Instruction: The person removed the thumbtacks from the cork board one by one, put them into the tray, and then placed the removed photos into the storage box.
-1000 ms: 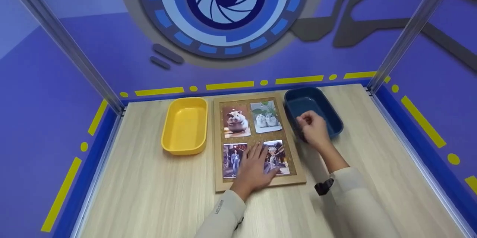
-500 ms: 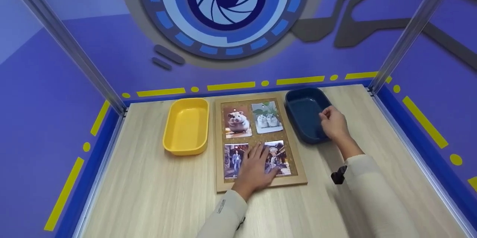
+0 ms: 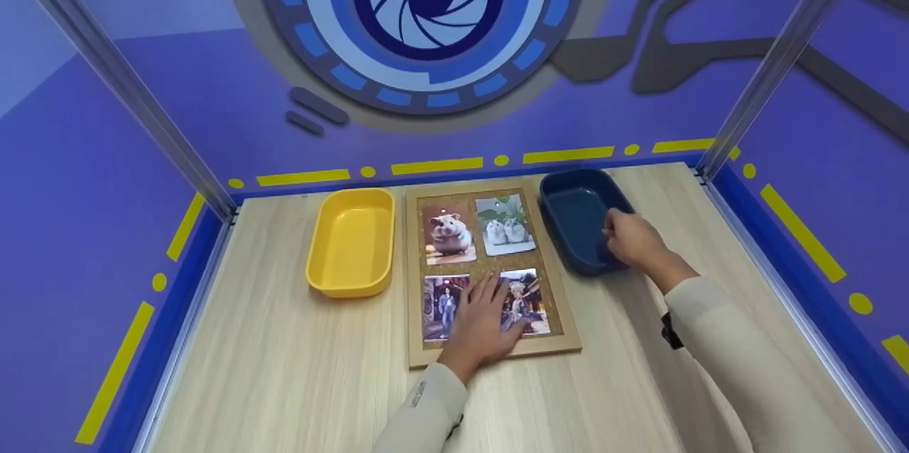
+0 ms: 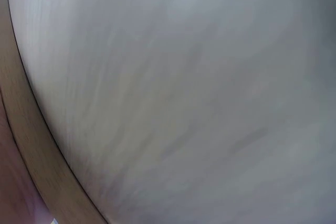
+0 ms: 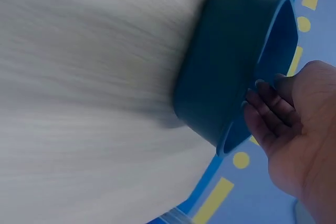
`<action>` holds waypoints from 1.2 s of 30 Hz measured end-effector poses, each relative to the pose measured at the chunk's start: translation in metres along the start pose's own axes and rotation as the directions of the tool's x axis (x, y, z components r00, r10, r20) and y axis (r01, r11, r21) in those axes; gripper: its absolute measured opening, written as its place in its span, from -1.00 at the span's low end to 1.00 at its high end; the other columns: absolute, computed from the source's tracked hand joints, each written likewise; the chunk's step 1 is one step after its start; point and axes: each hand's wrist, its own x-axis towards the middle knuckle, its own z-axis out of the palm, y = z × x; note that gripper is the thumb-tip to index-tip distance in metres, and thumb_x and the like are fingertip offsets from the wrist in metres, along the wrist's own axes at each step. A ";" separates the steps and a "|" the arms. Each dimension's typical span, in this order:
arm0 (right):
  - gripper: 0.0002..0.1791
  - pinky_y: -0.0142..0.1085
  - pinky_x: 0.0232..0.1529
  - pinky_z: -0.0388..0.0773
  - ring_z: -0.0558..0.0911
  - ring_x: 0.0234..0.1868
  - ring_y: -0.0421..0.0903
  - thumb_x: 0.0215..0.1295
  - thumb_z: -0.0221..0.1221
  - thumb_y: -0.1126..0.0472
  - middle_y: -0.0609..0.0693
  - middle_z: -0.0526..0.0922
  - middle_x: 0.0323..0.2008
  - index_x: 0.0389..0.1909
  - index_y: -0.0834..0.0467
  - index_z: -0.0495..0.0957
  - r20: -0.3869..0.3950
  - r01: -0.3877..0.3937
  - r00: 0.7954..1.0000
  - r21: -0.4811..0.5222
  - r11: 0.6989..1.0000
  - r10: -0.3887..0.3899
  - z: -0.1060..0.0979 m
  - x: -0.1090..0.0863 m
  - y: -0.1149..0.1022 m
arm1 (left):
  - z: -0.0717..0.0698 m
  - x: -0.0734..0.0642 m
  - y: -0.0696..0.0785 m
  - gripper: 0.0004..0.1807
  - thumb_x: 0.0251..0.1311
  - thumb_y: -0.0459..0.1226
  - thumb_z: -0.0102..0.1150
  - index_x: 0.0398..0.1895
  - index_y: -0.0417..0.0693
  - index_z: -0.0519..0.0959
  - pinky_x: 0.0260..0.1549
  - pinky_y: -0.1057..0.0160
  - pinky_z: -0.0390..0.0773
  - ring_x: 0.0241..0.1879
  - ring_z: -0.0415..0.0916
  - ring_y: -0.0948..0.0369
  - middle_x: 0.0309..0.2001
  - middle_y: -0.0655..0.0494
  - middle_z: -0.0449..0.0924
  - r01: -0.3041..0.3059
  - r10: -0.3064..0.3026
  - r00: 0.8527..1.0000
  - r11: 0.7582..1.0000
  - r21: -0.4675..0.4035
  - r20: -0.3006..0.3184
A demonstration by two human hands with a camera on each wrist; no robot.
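Note:
My left hand (image 3: 479, 329) rests with spread fingers on the lower part of a wood-framed cork board (image 3: 414, 261). It partly covers two lower photos, one of a standing person (image 3: 446, 305) and one of a figure in a pale hat (image 3: 524, 304). Above them are a photo of one hamster (image 3: 450, 231) and another of two hamsters (image 3: 508, 229). At the right rim of a dark blue bin (image 3: 577, 219), my right hand (image 3: 632, 240) hangs with curled fingers (image 5: 262, 111) over the opening. Whether something small sits between thumb and fingertips is hidden.
A yellow bin (image 3: 351, 247) stands left of the board. All of it lies on a light wood table (image 3: 284, 368), walled by blue panels (image 3: 177, 112) at the back and sides. Metal posts (image 3: 770, 77) rise at the back corners.
My right hand has moved from the blue bin's near left side, across its opening, to its right rim. The left hand stays on the board.

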 end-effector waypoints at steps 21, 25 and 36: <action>-0.83 0.12 -0.15 0.65 0.65 -0.28 0.10 0.34 0.08 0.33 0.23 0.74 -0.23 -0.19 0.29 0.62 0.108 -0.061 0.992 -0.045 0.997 0.066 0.027 0.011 0.001 | 0.000 0.001 -0.001 -0.04 0.45 0.41 -0.17 0.75 0.12 0.08 0.75 -0.15 -0.12 0.77 -0.08 0.05 0.77 0.06 -0.05 0.021 -0.021 1.000 1.000 0.000 0.018; -0.80 0.17 -0.07 0.68 0.69 -0.23 0.14 0.33 0.07 0.35 0.27 0.75 -0.18 -0.16 0.33 0.62 0.121 -0.046 0.991 -0.042 0.998 0.051 0.028 0.006 0.000 | -0.002 -0.001 0.000 -0.05 0.44 0.38 -0.10 0.74 0.10 0.11 0.74 -0.17 -0.10 0.75 -0.01 0.04 0.77 0.05 0.00 0.018 -0.018 1.000 0.999 -0.035 0.004; -0.85 -0.14 -0.29 0.49 0.55 -0.34 0.03 0.44 0.08 0.29 0.10 0.60 -0.34 -0.27 0.28 0.56 0.237 -0.081 0.968 -0.007 0.997 0.081 0.028 0.002 0.009 | 0.001 0.001 -0.002 -0.03 0.44 0.40 -0.10 0.73 0.09 0.12 0.74 -0.17 -0.09 0.76 -0.04 0.03 0.77 0.05 -0.03 0.003 -0.003 1.000 0.999 -0.034 -0.004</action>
